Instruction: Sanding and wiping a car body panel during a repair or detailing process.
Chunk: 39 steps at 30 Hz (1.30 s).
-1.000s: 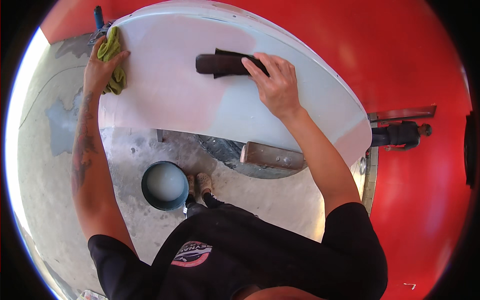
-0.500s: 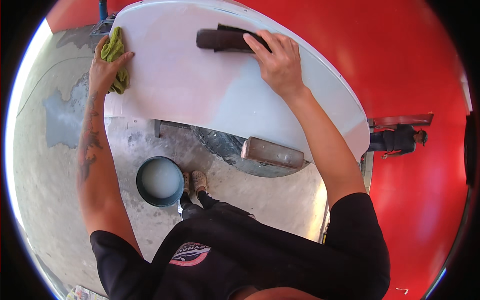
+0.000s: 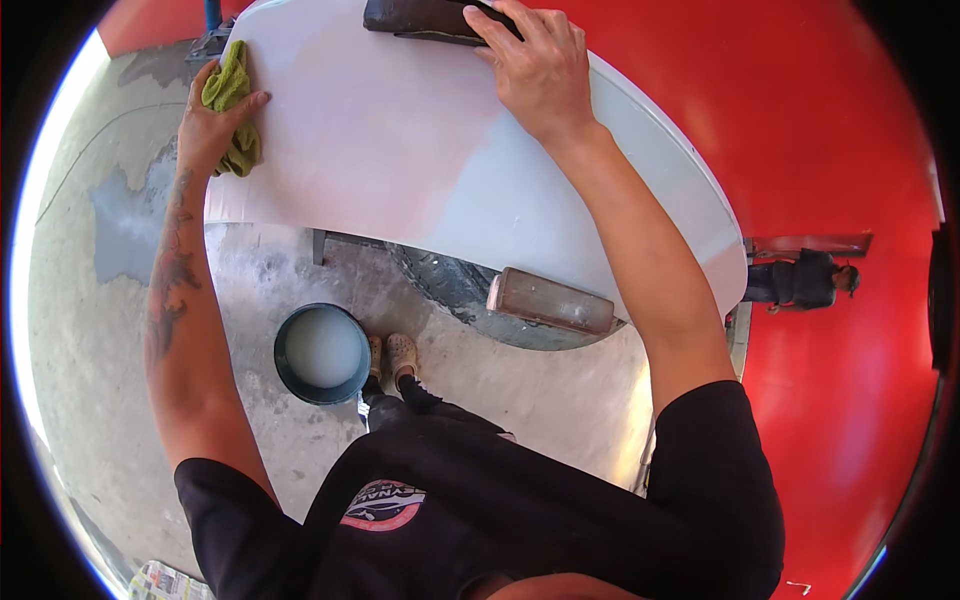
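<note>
A large white curved panel [image 3: 400,170] lies in front of me, above a concrete floor. My right hand [image 3: 535,65] presses flat on a dark sanding block [image 3: 425,20] near the panel's far edge. My left hand [image 3: 210,125] grips a green rag [image 3: 235,110] against the panel's left edge. Both forearms reach up from the lower part of the view.
A dark bucket [image 3: 322,352] of cloudy liquid stands on the floor by my feet [image 3: 392,355]. A rectangular lamp [image 3: 550,300] sits at the panel's lower edge. A red wall [image 3: 830,150] fills the right side, with another person [image 3: 800,280] beside it.
My right hand has pushed the sanding block farther up the panel, toward its far edge. The left hand still holds the rag at the left edge.
</note>
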Available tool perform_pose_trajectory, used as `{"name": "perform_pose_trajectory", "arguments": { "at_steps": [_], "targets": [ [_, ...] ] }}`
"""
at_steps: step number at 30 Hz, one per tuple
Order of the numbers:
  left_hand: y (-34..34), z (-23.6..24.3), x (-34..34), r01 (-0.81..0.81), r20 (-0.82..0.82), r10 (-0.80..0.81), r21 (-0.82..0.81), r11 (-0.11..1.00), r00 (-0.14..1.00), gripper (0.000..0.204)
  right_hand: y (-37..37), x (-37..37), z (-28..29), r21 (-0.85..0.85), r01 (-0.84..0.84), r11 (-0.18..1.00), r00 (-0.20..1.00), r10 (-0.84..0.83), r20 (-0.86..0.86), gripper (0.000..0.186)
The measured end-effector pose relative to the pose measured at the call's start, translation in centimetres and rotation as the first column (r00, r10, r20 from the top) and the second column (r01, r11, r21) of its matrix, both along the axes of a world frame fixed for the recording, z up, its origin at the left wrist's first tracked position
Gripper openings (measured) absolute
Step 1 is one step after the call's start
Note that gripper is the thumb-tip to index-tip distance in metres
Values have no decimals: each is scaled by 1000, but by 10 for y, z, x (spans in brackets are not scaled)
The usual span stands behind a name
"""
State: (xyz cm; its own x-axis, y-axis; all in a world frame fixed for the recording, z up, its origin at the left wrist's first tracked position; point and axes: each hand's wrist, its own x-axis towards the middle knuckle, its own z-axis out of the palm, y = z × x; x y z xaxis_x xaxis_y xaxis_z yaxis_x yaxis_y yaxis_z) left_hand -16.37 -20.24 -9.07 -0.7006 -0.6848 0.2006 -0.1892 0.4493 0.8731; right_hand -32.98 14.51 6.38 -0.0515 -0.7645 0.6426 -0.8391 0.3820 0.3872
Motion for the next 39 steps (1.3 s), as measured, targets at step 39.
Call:
{"name": "perform_pose_trajectory", "arguments": {
  "at_steps": [39],
  "targets": [
    [3,-3,6,-95,29,100,-123,988,995,106,-72,13,-18,200,-50,979,995,66,-72,46]
  ]
}}
